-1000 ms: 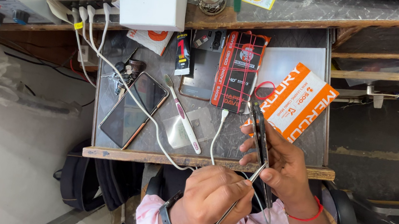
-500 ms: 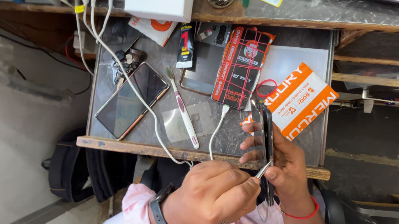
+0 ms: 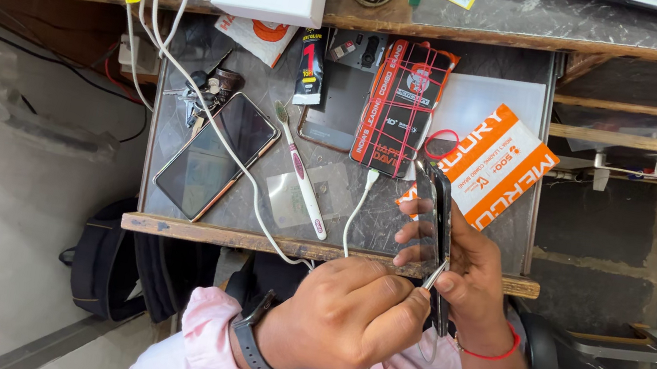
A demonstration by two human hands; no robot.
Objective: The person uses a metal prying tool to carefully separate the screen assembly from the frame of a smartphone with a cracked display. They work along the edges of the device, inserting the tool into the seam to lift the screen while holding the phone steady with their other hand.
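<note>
Black and thin, the phone [image 3: 439, 231] stands edge-on in the right hand [image 3: 470, 277], whose fingers wrap its far side and thumb braces the near one, so the seam along its edge faces the other hand. The left hand [image 3: 350, 315] is closed around a slim metal tool [image 3: 393, 331], tip set against the phone's lower edge; whether the tip is already inside the seam is hard to tell from this angle. Both hands work just over the near wooden lip of the grey worktop [image 3: 252, 207], close to the body for steadiness. On the worktop lie a second phone [image 3: 216, 156] face up, a pink toothbrush [image 3: 302, 173] beside it, a white cable [image 3: 206, 113] running across both, a red and black packet [image 3: 403, 108] and an orange and white packet [image 3: 498, 165] near the held phone.
</note>
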